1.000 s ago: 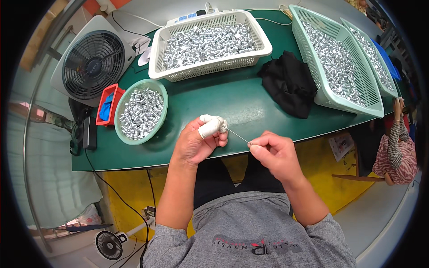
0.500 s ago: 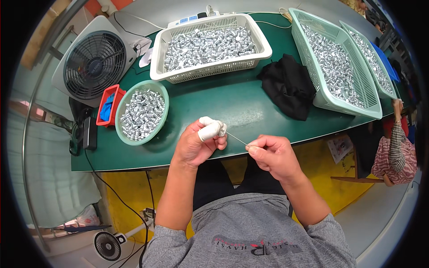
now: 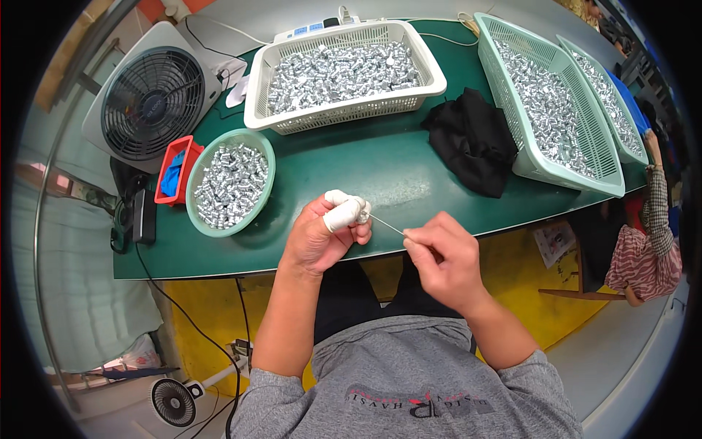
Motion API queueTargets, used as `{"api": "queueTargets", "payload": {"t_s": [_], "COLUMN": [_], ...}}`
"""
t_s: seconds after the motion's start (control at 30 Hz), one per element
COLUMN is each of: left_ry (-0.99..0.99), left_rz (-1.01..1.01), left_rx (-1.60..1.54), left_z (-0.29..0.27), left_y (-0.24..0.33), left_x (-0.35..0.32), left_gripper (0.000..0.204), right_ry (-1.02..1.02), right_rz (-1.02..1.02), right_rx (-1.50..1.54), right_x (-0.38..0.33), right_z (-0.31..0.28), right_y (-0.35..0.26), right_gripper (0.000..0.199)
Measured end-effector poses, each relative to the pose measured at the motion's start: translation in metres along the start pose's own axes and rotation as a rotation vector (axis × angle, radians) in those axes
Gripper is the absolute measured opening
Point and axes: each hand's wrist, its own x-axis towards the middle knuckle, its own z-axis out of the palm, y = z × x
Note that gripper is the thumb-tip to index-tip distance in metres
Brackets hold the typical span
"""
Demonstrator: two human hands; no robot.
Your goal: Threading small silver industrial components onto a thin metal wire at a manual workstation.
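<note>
My left hand (image 3: pixel 327 228), white coverings on its thumb and finger, pinches a small silvery metal part (image 3: pixel 364 216) that the fingers mostly hide. A thin metal rod (image 3: pixel 386 224) reaches from that part to my right hand (image 3: pixel 446 252), whose thumb and forefinger are closed on its near end. Whether the rod's tip is inside the part or only against it, I cannot tell. Both hands are over the front edge of the green table (image 3: pixel 365 168). Nearest the left hand stands a round pale-green bowl (image 3: pixel 269 192) full of similar silvery parts.
A white basket (image 3: pixel 252 102) and two pale-green baskets (image 3: pixel 512 110) (image 3: pixel 621 150) hold many metal parts. Black cloth (image 3: pixel 472 143) lies right of centre. A box fan (image 3: pixel 152 106) and a red bin (image 3: pixel 193 155) stand at left. Another person (image 3: pixel 643 256) is at the far right.
My right hand has turned slightly and its fingers have curled more around the rod's end. The left hand stays almost in place with the small part.
</note>
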Motion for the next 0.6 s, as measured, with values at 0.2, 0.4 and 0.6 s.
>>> {"api": "queueTargets", "payload": {"t_s": [0.2, 0.4, 0.6], "left_ry": [0.011, 0.036, 0.162], "left_rz": [0.014, 0.076, 0.143], "left_rx": [0.014, 0.041, 0.18], "left_z": [-0.005, 0.006, 0.012], "left_y": [-0.003, -0.006, -0.016], "left_x": [0.001, 0.0, 0.0], "left_gripper": [0.012, 0.009, 0.011], "right_ry": [-0.028, -0.136, 0.041], "right_rz": [0.167, 0.794, -0.122], "right_rx": [0.253, 0.833, -0.108], "right_x": [-0.001, -0.006, -0.005], "right_z": [-0.001, -0.008, -0.002], "right_y": [0.01, 0.006, 0.015], "right_gripper": [0.01, 0.015, 0.008]}}
